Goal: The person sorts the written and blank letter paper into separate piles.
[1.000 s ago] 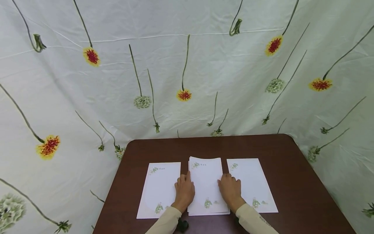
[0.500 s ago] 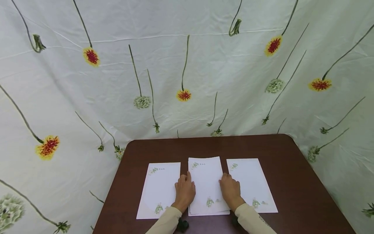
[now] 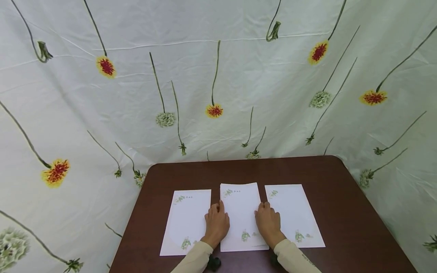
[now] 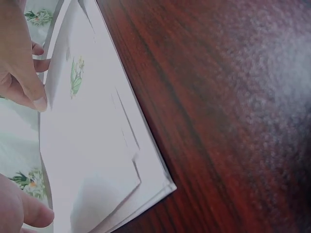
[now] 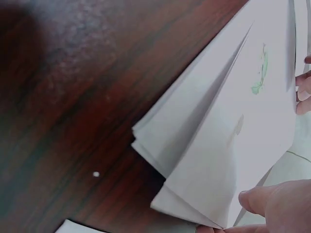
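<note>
A stack of white sheets of paper (image 3: pixel 239 218) with green plant prints lies between my hands on the table. My left hand (image 3: pixel 216 225) holds its left side, thumb over the top sheet and fingers along the edge. My right hand (image 3: pixel 268 223) grips the right side; in the right wrist view its thumb (image 5: pixel 255 200) is on top and fingertips show beneath the edge. There the top sheets bow upward, apart from those below. In the left wrist view the stack (image 4: pixel 97 141) shows layered, slightly offset edges near a corner.
One printed sheet (image 3: pixel 187 223) lies left of the stack and another sheet (image 3: pixel 293 216) lies to the right. The dark brown table (image 3: pixel 181 174) reaches a flower-patterned cloth (image 3: pixel 136 94) behind. A small black object (image 3: pixel 214 262) sits near the left sleeve.
The stack's sheets sit more evenly on each other than a second ago, with less of the lower sheets showing at the left and bottom edges. Both hands have shifted only slightly.
</note>
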Tool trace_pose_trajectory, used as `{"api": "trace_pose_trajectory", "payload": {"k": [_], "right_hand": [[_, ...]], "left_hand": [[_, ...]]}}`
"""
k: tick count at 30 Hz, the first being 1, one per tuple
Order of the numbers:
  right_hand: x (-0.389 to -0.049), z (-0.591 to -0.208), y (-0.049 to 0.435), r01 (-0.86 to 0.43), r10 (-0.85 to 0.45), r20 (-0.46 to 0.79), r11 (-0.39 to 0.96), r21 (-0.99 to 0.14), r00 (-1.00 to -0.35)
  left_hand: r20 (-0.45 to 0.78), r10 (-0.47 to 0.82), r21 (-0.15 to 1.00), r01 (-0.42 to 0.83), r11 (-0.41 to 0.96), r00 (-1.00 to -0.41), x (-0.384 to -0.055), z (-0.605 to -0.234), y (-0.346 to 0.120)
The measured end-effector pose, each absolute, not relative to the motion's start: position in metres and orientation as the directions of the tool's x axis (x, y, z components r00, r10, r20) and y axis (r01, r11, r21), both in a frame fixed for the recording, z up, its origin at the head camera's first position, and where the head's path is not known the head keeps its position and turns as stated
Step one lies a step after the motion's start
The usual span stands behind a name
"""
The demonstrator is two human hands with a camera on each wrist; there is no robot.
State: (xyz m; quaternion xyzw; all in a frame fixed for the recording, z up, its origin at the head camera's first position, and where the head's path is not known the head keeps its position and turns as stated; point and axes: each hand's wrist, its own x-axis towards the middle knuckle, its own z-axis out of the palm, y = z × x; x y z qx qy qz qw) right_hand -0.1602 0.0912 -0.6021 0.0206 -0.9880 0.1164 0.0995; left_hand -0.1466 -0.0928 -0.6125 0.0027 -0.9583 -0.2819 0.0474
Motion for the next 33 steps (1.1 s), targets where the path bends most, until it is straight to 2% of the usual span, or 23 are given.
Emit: {"api": "trace_pose_trajectory", "payload": {"k": [10, 12, 15, 18, 21, 33], "right_hand": [[-0.159, -0.603, 0.092, -0.110, -0.044, 0.301, 0.972, -0.207, -0.953], [-0.161, -0.603, 0.092, -0.110, -0.036, 0.300, 0.966, -0.234, -0.953], [-0.163, -0.600, 0.094, -0.094, -0.005, 0.259, 0.939, -0.331, -0.966], [-0.164, -0.596, 0.095, -0.067, 0.026, 0.203, 0.897, -0.438, -0.979], [-0.164, -0.592, 0.094, -0.075, 0.035, 0.206, 0.861, -0.503, -0.978], [-0.173, -0.572, 0.067, -0.152, -0.014, 0.238, 0.807, -0.571, -0.971]], "left_hand": [[0.194, -0.015, 0.567, 0.100, 0.818, -0.981, -0.145, -0.623, -0.094], [0.226, -0.019, 0.560, 0.114, 0.821, -0.974, -0.145, -0.625, -0.095], [0.269, -0.031, 0.548, 0.127, 0.827, -0.963, -0.146, -0.621, -0.096], [0.256, -0.040, 0.536, 0.107, 0.837, -0.966, -0.148, -0.615, -0.097], [0.221, -0.060, 0.541, 0.071, 0.838, -0.973, -0.151, -0.608, -0.098], [0.235, -0.160, 0.631, 0.025, 0.775, -0.959, -0.156, -0.586, -0.128]]}}
